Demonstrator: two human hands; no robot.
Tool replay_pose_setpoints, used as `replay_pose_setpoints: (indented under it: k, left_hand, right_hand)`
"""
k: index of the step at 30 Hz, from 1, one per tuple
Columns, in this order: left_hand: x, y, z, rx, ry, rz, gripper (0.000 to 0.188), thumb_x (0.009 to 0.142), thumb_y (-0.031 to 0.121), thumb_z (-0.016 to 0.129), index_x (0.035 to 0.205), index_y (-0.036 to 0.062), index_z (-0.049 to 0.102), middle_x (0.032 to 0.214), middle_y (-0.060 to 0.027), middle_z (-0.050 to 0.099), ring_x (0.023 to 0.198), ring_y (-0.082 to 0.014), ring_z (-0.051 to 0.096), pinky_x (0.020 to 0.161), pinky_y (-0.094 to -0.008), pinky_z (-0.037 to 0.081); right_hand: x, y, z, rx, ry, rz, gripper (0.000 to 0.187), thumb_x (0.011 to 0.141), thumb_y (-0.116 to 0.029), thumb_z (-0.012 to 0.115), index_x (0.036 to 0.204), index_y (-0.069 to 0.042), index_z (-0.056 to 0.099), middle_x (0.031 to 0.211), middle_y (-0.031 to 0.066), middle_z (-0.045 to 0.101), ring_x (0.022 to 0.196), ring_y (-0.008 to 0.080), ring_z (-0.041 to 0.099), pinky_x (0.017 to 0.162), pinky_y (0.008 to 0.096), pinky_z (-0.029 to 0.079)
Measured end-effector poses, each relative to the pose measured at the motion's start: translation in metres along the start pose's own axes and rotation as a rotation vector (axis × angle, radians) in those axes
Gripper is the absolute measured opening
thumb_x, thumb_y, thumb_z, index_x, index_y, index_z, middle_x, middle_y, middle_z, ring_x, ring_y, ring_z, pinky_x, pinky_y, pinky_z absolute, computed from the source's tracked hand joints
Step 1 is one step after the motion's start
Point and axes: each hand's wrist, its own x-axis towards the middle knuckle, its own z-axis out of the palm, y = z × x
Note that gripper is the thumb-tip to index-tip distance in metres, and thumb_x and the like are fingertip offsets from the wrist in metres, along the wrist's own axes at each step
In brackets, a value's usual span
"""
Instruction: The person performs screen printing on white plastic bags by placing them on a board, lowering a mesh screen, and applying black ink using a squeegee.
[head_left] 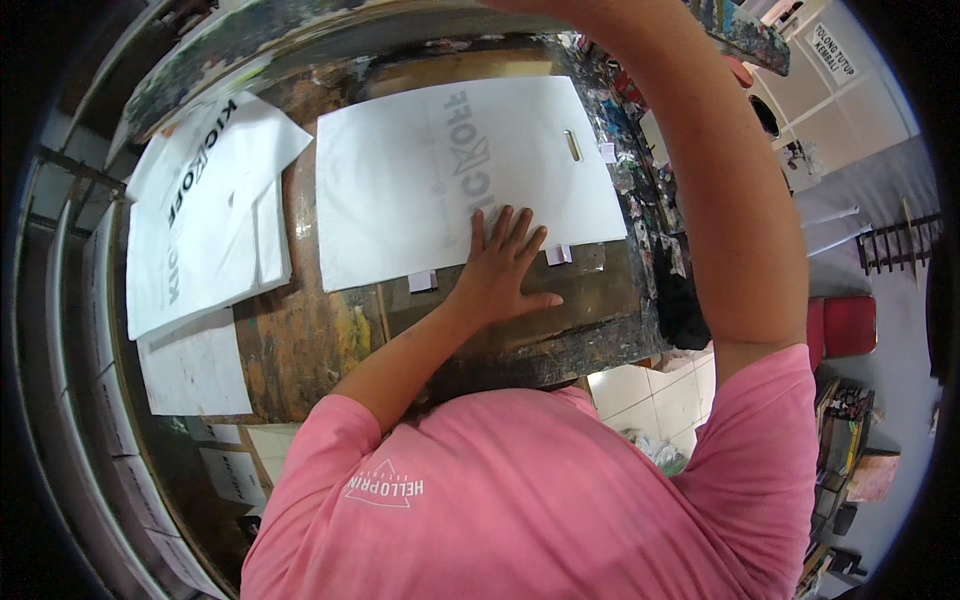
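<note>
A flat white bag (390, 160) with a slot handle lies on the stained wooden table (330, 350). Grey printing shows faintly through it. My left hand (505, 260) is spread open, its fingers resting on the bag's near edge and its palm over the dark board below. Small pale tabs (422, 281) sit along that same edge. My right arm reaches up and forward past the bag. Only a sliver of my right hand (545, 6) shows at the top rim, close to a paint-stained frame (330, 50) raised over the table's far side; its fingers are out of sight.
Printed white bags (205, 220) are piled at the left, partly over a white sheet (195, 365). Metal rails and shelving (70, 330) run along the left side. A paint-spattered strip borders the right of the work surface. A red chair (848, 325) stands farther right.
</note>
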Motion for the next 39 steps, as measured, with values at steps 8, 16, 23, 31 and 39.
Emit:
replay_pose_setpoints:
  k: [8, 16, 23, 31, 39]
  left_hand:
    - [-0.046, -0.004, -0.118, -0.678, 0.528, -0.177, 0.099, 0.08, 0.062, 0.075, 0.151, 0.0015, 0.042, 0.152, -0.0244, 0.045, 0.146, -0.0355, 0.04, 0.121, -0.0579, 0.023]
    - [-0.16, 0.01, -0.174, -2.059, 0.788, -0.809, 0.126, 0.083, 0.089, 0.042, 0.146, -0.0171, 0.018, 0.134, -0.0335, 0.05, 0.133, -0.0459, 0.047, 0.117, -0.0548, 0.036]
    - [-0.184, -0.019, -0.094, -2.025, 0.661, -1.133, 0.125, 0.084, 0.092, 0.029, 0.144, -0.0167, 0.027, 0.136, -0.0337, 0.049, 0.131, -0.0423, 0.051, 0.113, -0.0523, 0.04]
    - [-0.195, -0.012, -0.072, -1.888, 0.728, -1.211, 0.117, 0.084, 0.093, 0.02, 0.129, -0.0121, 0.044, 0.126, -0.029, 0.057, 0.12, -0.0415, 0.059, 0.108, -0.056, 0.045]
    - [-0.194, -0.011, -0.072, -1.832, 0.741, -1.245, 0.119, 0.082, 0.094, 0.017, 0.128, -0.0112, 0.048, 0.123, -0.0285, 0.061, 0.119, -0.0397, 0.06, 0.107, -0.0567, 0.046]
  right_hand:
    - [-0.009, -0.015, 0.042, 0.036, 0.012, 0.085, 0.039, 0.093, -0.035, 0.049, 0.075, -0.003, 0.06, 0.067, 0.0069, 0.057, 0.061, 0.0164, 0.049, 0.052, 0.0344, 0.042]
    - [-0.15, 0.012, 0.145, 0.038, -0.293, -0.147, 0.034, 0.09, -0.035, 0.069, 0.109, -0.007, 0.069, 0.096, 0.0152, 0.067, 0.091, 0.0381, 0.063, 0.08, 0.0475, 0.048]
    - [-0.213, -0.005, 0.236, 0.162, -0.329, -0.027, 0.046, 0.082, -0.034, 0.076, 0.119, -0.009, 0.068, 0.1, 0.0092, 0.065, 0.092, 0.0296, 0.062, 0.077, 0.0406, 0.054]
    - [-0.121, 0.061, 0.295, 0.1, -0.195, -0.082, 0.039, 0.08, -0.033, 0.077, 0.108, -0.009, 0.064, 0.096, 0.0092, 0.061, 0.093, 0.0304, 0.061, 0.078, 0.0427, 0.053]
    - [0.029, 0.158, 0.371, -0.015, -0.001, -0.14, 0.033, 0.088, -0.042, 0.07, 0.099, -0.011, 0.066, 0.095, 0.0103, 0.064, 0.094, 0.0323, 0.065, 0.075, 0.0466, 0.056]
